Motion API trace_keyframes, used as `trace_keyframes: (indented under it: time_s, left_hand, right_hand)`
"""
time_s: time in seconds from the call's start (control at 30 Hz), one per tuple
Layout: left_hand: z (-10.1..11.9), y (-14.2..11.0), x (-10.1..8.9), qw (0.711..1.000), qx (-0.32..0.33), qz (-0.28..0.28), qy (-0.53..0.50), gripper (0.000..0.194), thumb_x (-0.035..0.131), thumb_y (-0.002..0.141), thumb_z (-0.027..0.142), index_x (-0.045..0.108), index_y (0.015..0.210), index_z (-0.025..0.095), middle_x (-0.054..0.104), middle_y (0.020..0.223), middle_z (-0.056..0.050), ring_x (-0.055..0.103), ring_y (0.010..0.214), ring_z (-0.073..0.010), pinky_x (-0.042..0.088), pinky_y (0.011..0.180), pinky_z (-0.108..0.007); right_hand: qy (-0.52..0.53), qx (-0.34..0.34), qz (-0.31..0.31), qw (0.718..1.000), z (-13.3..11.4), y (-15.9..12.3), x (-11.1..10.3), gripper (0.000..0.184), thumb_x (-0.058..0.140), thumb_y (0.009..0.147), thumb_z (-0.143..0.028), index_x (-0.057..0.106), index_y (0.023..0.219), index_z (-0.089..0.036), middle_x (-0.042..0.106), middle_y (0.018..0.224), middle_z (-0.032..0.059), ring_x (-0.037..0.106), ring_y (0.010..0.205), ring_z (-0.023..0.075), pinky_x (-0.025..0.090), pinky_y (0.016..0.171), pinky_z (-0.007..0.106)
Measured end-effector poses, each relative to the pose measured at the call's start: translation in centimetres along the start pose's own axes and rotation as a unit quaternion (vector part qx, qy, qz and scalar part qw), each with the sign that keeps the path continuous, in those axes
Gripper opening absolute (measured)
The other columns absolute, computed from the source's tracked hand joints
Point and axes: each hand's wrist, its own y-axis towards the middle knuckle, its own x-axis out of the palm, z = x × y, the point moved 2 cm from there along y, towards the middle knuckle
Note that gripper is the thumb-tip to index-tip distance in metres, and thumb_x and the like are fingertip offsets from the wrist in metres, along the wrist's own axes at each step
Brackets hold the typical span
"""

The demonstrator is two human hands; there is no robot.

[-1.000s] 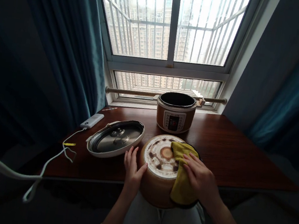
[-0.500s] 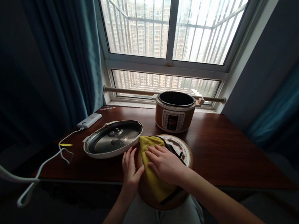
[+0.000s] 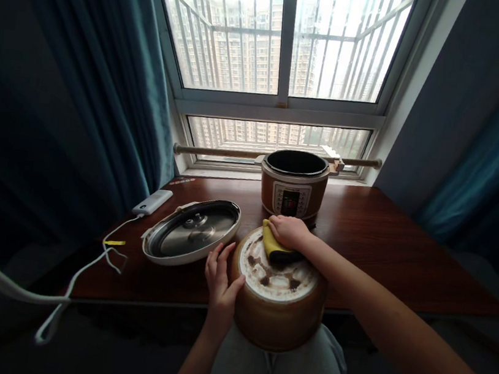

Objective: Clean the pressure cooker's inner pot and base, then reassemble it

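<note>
A brown inner pot [image 3: 274, 320] is bottom-up over my lap at the table's front edge, its pale base facing me with dark brown stains. My left hand [image 3: 223, 287] grips the pot's left side, thumb on the near side and fingers spread along the wall. In my right hand [image 3: 289, 232] is a yellow cloth [image 3: 271, 243] with a dark underside, bunched and pressed on the far part of the base. Left of the pot, a cooker lid [image 3: 192, 231] lies with its metal inside up. Behind the pot stands the electric pressure cooker body [image 3: 293, 187], uncovered.
A white power bank [image 3: 152, 202] with a white cable [image 3: 84, 269] and a yellow tag [image 3: 114, 243] lies on the left of the dark wooden table [image 3: 389, 250]. Blue curtains [image 3: 121, 70] hang at both sides of the barred window. A rod [image 3: 217, 152] runs along the sill.
My right hand has moved away from me with the cloth, which was spread across the base and is now bunched at its far part. More of the stained base shows. My left hand stays at the pot's side.
</note>
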Motion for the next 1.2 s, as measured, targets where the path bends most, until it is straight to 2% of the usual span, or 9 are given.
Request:
trace_keyframes:
  time_s: [0.13,0.23,0.47,0.6,0.7,0.8,0.9,1.07,1.2]
  left_hand:
    - [-0.3,0.0,0.3,0.999,-0.014,0.003,-0.034,0.052,0.048,0.076,0.027,0.041,0.127,0.022,0.031,0.138,-0.008,0.021,0.132,-0.0265,0.01,0.11,-0.044]
    - [-0.7,0.0,0.5,0.999,-0.02,0.005,-0.05,0.052,0.048,0.075,0.027,0.042,0.125,0.022,0.033,0.136,-0.008,0.021,0.131,-0.0269,0.011,0.11,-0.044]
    - [-1.6,0.2,0.8,0.994,-0.025,-0.005,-0.103,0.056,0.05,0.07,0.03,0.042,0.125,0.021,0.033,0.137,-0.008,0.022,0.131,-0.0284,0.01,0.11,-0.045]
    - [-2.1,0.1,1.1,0.988,-0.056,-0.003,-0.142,0.062,0.051,0.069,0.031,0.038,0.128,0.017,0.036,0.135,-0.011,0.024,0.13,-0.0288,0.012,0.11,-0.045]
    - [-2.6,0.0,1.3,0.986,-0.069,0.0,-0.155,0.063,0.051,0.069,0.033,0.039,0.128,0.016,0.036,0.135,-0.011,0.025,0.13,-0.029,0.013,0.11,-0.044]
    - [-3.2,0.1,1.6,0.987,-0.057,-0.003,-0.149,0.06,0.052,0.067,0.034,0.043,0.123,0.017,0.038,0.133,-0.011,0.027,0.129,-0.03,0.016,0.109,-0.045]
    - [-4.4,0.5,1.7,0.99,-0.046,-0.005,-0.131,0.055,0.053,0.064,0.034,0.049,0.116,0.019,0.041,0.131,-0.011,0.029,0.127,-0.0315,0.018,0.108,-0.047]
    - [-6.5,1.6,1.7,0.994,-0.049,-0.022,-0.098,0.054,0.058,0.056,0.035,0.054,0.106,0.018,0.047,0.123,-0.012,0.034,0.123,-0.0347,0.024,0.104,-0.05]
    - [-6.7,1.7,1.6,0.993,-0.064,-0.031,-0.096,0.052,0.058,0.055,0.035,0.054,0.104,0.018,0.047,0.123,-0.012,0.035,0.121,-0.034,0.025,0.103,-0.05]
  right_hand:
    - [-0.023,0.06,-0.013,0.998,2.2,-0.9,-0.2,0.05,0.017,0.093,-0.042,0.059,0.1,-0.016,0.067,0.093,0.0135,0.064,0.086,0.027,0.046,0.071,0.037]
    - [-0.04,0.094,-0.014,0.995,3.4,-2.5,-0.6,0.05,0.017,0.093,-0.041,0.059,0.097,-0.014,0.067,0.09,0.0157,0.065,0.084,0.028,0.046,0.069,0.037]
    - [-0.043,0.143,-0.007,0.989,4.8,-6.8,-1.1,0.044,0.02,0.094,-0.04,0.056,0.094,-0.015,0.067,0.085,0.0128,0.066,0.08,0.0245,0.045,0.065,0.03]
    - [-0.001,0.132,0.044,0.99,4.8,-8.7,-1.3,0.037,0.028,0.094,-0.038,0.059,0.092,-0.017,0.069,0.084,0.0089,0.066,0.078,0.0222,0.046,0.065,0.028]
    - [0.082,0.08,0.102,0.988,4.4,-10.3,-1.1,0.033,0.032,0.093,-0.033,0.06,0.103,-0.018,0.068,0.099,0.0075,0.065,0.089,0.019,0.048,0.075,0.027]
    - [0.131,0.035,0.176,0.975,3.7,-12.1,-0.5,0.033,0.036,0.092,-0.029,0.06,0.111,-0.016,0.06,0.119,0.0086,0.057,0.109,0.0181,0.044,0.093,0.029]
    - [0.119,0.022,0.234,0.965,2.1,-13.8,0.3,0.032,0.037,0.092,-0.027,0.061,0.109,-0.014,0.058,0.122,0.0081,0.049,0.118,0.02,0.04,0.101,0.036]
    - [0.073,0.057,0.317,0.944,-2.1,-15.5,0.6,0.027,0.04,0.09,-0.02,0.063,0.102,-0.012,0.063,0.113,0.009,0.052,0.115,0.024,0.044,0.097,0.041]
    - [0.065,0.03,0.354,0.932,-6.4,-15.6,0.3,0.024,0.042,0.088,-0.015,0.064,0.096,-0.013,0.066,0.107,0.009,0.058,0.106,0.0241,0.048,0.092,0.041]
